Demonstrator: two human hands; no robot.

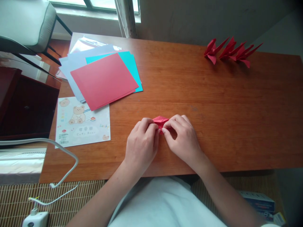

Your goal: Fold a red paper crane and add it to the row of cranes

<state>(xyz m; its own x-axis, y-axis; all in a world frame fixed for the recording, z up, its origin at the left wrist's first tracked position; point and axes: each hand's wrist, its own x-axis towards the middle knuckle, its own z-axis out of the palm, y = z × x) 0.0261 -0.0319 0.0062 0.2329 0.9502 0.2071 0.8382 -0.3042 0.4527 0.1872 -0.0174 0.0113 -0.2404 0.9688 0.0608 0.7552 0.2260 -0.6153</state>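
Observation:
Between my two hands, near the front edge of the wooden table, is a small piece of folded red paper (161,119). My left hand (143,138) is closed on its left side, fingers bent and pressed together. On the right side my right hand (182,135) pinches it between thumb and forefinger. Much of the folded paper is hidden by the fingers, so its full shape does not show. Three red origami cranes (233,53) stand in a row at the table's far right.
Left on the table (236,126) lie red paper sheets (104,80) over turquoise paper (132,69) and pale sheets (71,78). A bear-printed card (82,126) lies in front. A white cable (71,154) crosses the left edge. A chair (26,25) stands back left.

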